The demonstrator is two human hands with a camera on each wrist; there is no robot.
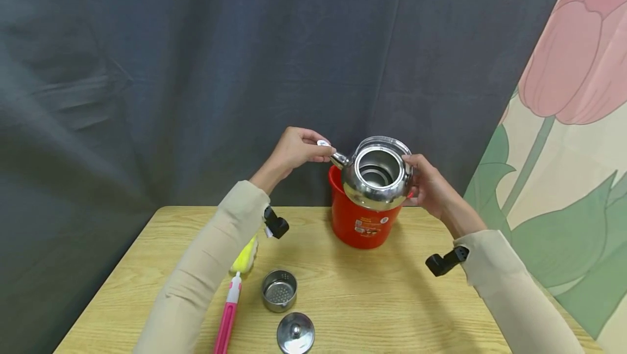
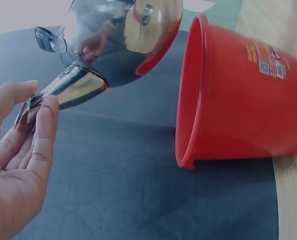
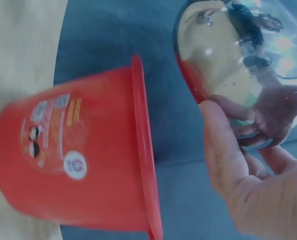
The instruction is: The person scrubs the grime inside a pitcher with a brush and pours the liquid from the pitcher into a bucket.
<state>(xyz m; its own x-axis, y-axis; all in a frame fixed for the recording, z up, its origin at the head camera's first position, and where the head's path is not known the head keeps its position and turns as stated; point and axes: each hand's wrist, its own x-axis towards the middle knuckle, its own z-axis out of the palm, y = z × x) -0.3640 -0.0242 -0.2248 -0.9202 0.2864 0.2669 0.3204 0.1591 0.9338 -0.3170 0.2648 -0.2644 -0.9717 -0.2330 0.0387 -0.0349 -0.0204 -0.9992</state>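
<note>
A shiny steel teapot (image 1: 377,196), its top opening bare and tipped toward the head camera, is held above the red bucket (image 1: 360,231). My left hand (image 1: 305,147) pinches the tip of the spout (image 2: 76,90) between thumb and fingers. A small white round piece (image 1: 323,142) shows at that tip. On the other side my right hand (image 1: 428,182) grips the rounded body, thumb near the opening and fingers lower down. Water drops dot the pot's underside in the right wrist view. The arched handle (image 1: 384,140) stands behind the opening.
On the wooden table (image 1: 357,299) a steel strainer cup (image 1: 279,290) stands in front, with a round knobbed lid (image 1: 296,333) nearer. A yellow sponge brush (image 1: 244,258) with a pink handle (image 1: 226,324) lies to the left, partly behind the left sleeve. A dark curtain (image 1: 220,71) hangs behind.
</note>
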